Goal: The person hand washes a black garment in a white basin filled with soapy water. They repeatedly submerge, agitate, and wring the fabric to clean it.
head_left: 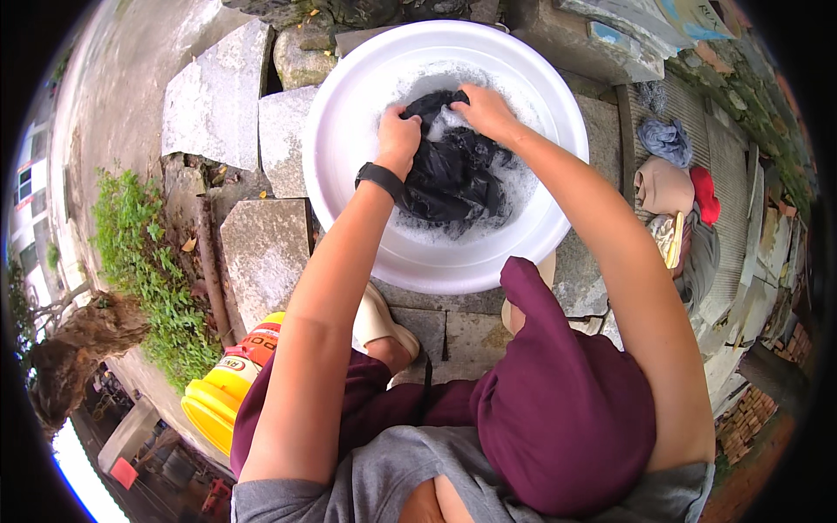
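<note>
A large white plastic basin (346, 216) stands before me with soapy, foamy water in it. Dark wet cloth (451, 176), black in colour, lies bunched in the water. My left hand (399, 136), with a black band on its wrist, grips the upper left edge of the cloth. Across from it, my right hand (485, 112) pinches another part of the same cloth near the basin's far side. White suds (444, 123) show between the two hands. The lower folds of the cloth rest in the foam.
To the right, a blue-grey cloth (666, 141), a beige cloth (664, 184), a red cloth (704, 195) and a grey cloth (700, 261) lie on a ridged slab. A yellow-lidded container (219, 399) stands by my left leg. Stone slabs (265, 252) surround the basin; green plants (147, 268) grow at left.
</note>
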Tool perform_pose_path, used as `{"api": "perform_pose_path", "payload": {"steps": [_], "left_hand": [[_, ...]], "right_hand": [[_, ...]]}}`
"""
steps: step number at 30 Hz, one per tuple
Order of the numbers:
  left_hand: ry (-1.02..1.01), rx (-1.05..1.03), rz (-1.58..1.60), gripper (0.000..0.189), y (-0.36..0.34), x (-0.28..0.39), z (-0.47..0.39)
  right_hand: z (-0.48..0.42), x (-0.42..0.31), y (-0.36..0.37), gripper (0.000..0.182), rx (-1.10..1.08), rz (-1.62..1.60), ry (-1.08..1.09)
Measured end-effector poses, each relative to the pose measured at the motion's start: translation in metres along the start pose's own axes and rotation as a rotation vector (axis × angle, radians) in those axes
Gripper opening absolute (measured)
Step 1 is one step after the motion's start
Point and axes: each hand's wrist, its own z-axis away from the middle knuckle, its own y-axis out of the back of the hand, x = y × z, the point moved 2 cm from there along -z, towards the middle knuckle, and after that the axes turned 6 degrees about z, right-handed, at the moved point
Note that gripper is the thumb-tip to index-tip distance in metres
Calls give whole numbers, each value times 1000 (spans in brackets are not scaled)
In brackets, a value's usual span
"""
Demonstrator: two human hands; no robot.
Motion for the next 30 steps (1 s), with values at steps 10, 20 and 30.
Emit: {"api": "perform_pose_path", "payload": {"steps": [10, 20, 30], "left_hand": [[331, -252, 847, 23, 19, 56, 44], [486, -338, 1179, 39, 11, 22, 68], [497, -302, 874, 23, -8, 58, 107]], "right_hand": [[2, 2, 43, 20, 290, -948, -211], [73, -105, 52, 13, 414, -445, 344], [42, -90, 37, 26, 407, -64, 471]]}}
